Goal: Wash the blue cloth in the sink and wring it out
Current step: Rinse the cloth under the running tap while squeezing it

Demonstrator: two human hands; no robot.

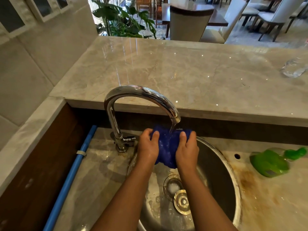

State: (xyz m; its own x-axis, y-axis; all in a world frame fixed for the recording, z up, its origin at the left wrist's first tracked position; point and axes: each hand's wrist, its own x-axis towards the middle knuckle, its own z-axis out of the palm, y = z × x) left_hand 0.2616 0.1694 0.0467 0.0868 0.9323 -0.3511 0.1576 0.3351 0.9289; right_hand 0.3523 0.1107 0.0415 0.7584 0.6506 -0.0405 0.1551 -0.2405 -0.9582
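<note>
A wet blue cloth (167,147) is bunched up under the chrome tap (140,97), and water runs from the spout onto its middle. My left hand (148,145) grips the cloth's left end with the thumb on top. My right hand (187,149) grips the right end the same way. Both hands hold it above the round steel sink (221,177). The cloth's lower edge hangs down between my wrists.
The drain and a loose metal strainer plug (182,201) lie in the sink bottom. A green bottle (273,161) lies on its side on the right counter. An upturned glass (294,68) stands on the raised marble ledge. A blue pipe (73,169) runs along the left.
</note>
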